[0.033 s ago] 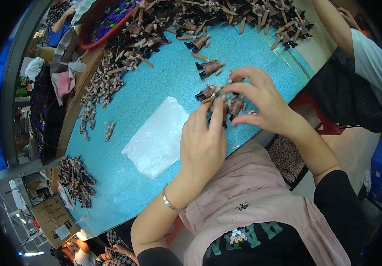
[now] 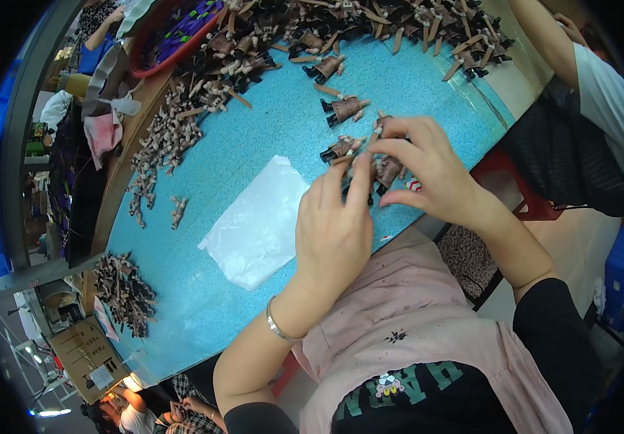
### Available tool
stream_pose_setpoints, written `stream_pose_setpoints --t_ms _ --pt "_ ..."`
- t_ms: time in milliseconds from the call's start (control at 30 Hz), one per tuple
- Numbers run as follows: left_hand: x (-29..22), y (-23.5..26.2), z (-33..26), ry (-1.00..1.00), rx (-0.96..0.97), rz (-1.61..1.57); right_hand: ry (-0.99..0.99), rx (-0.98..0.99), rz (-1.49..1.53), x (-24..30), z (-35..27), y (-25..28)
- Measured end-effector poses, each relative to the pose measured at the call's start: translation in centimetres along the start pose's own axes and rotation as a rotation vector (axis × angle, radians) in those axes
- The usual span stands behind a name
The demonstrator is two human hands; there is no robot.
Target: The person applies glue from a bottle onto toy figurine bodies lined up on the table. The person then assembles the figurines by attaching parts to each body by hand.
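Both my hands meet over a small figurine in a brown coat with dark legs, close to the near edge of the blue tabletop. My left hand is closed on it from the left, its lower part hidden behind the fingers. Curled over it from the right is my right hand, fingertips pinched at its upper end near a thin brown strip; the thumb is lower down. Touching or just beyond my left fingertips lies a second figurine. Farther off are another brown-coated figurine and one more.
A crumpled white sheet lies left of my hands. Figurines with brown strips heap along the far edge. Pale small parts and a dark brown pile sit at left. A red basin stands far left; a co-worker's arm is at right.
My hands have shifted very slightly around the figurine, the right fingers a little lower. The other figurines stay in about the same places.
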State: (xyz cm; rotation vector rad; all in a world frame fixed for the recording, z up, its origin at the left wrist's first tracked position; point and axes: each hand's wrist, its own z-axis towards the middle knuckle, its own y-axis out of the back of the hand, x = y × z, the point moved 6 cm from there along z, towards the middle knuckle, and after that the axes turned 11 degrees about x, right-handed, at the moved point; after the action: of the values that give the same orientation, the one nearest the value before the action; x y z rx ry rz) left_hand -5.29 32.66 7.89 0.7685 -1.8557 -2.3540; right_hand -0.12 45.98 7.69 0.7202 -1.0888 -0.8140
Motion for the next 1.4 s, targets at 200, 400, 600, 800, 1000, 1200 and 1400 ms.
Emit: stream_pose_setpoints --t_ms 200,400,600,800,1000,1200,1400 --pt "-1.1 -1.0 1.9 0.001 0.076 0.208 -0.193 0.035 0.101 0.8 -0.8 -1.3" --pt "0.0 2.0 -0.3 -0.051 -0.001 0.084 -0.177 0.100 0.127 2.3 0.0 -1.2" --pt "3.5 4.7 -12.1 0.441 -0.118 -0.578 -0.172 0.212 0.041 2.6 -0.2 -1.0" --pt "5.6 2.5 -18.7 0.596 -0.191 -0.145 -0.187 0.305 0.002 2.9 1.0 -1.1" --pt "5.6 2.6 -19.6 0.600 -0.216 -0.130 -0.243 0.501 -0.253 3.0 1.4 -1.7" --pt "5.4 3.0 -20.2 0.567 -0.064 -0.388 -0.141 0.396 0.200 4.0 0.7 -1.8" --pt "5.6 2.0 -19.2 0.517 -0.058 -0.425 0.023 0.516 0.933 9.3 1.6 -6.6"
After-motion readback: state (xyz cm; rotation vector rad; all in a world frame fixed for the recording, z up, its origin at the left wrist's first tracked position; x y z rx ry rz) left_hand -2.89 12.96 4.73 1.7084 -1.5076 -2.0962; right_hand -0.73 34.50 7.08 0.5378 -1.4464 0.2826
